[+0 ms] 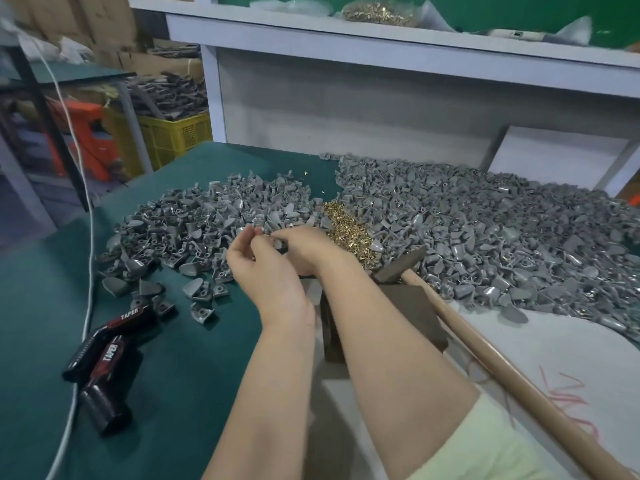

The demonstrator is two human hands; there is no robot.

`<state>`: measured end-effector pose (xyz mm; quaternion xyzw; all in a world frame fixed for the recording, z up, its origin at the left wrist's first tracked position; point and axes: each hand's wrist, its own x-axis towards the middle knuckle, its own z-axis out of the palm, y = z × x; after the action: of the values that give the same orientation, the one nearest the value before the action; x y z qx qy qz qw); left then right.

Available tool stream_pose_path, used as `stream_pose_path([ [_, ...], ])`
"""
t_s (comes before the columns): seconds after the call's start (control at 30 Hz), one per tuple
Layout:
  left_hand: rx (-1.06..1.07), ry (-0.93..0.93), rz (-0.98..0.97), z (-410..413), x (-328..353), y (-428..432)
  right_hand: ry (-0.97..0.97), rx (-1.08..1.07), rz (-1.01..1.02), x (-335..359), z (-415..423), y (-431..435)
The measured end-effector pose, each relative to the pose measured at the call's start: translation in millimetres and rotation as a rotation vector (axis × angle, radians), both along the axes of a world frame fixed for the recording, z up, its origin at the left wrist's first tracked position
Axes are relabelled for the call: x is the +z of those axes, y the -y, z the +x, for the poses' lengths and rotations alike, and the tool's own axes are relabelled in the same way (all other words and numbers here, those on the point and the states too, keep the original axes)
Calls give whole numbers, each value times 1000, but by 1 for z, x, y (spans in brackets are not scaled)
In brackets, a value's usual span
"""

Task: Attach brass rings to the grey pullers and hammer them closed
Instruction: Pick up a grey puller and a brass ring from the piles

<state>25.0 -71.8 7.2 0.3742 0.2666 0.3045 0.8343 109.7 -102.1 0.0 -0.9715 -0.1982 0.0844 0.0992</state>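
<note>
grey pullers (pixel 485 220) heaped across the worktop (pixel 207 341), brass rings (pixel 346 230) beyond the hands, hammer (pixel 398 266) lying right, handle running to the near-right corner. right hand (pixel 304 252) fingers pinch one puller (pixel 278 242), axis hidden; left hand (pixel 263 263) fingers pinched beside it, contents unclear.

Soft light is falling evenly, making faint shadows; the edges are bending (the shelf (pixel 346 39) curves) and blurring.

The tiny piece (pixel 263 234) pinched by the left fingers (pixel 247 235) is too small to identify. The right forearm (pixel 381 323) hides much of the dark block (pixel 412 306) beside the hammer (pixel 460 326), whose handle leaves the bottom edge.
</note>
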Motion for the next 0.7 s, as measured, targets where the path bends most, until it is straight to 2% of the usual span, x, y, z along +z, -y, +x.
stream_pose_path([
  [0.07,-4,-9,-7,0,0,0,62,-46,-11,-8,1,-6],
  [0.17,-11,-19,-13,0,-2,1,148,-165,80,-9,3,2],
  [0.3,-22,-33,2,0,-2,2,129,-224,160,-10,6,14],
  [0.4,-39,-43,7,1,-2,2,146,-276,324,-3,6,29],
  [0.57,-208,-74,121,1,-4,5,137,-231,543,31,-14,65],
  [0.7,-440,-81,231,0,-6,12,292,-90,463,43,-41,76],
])
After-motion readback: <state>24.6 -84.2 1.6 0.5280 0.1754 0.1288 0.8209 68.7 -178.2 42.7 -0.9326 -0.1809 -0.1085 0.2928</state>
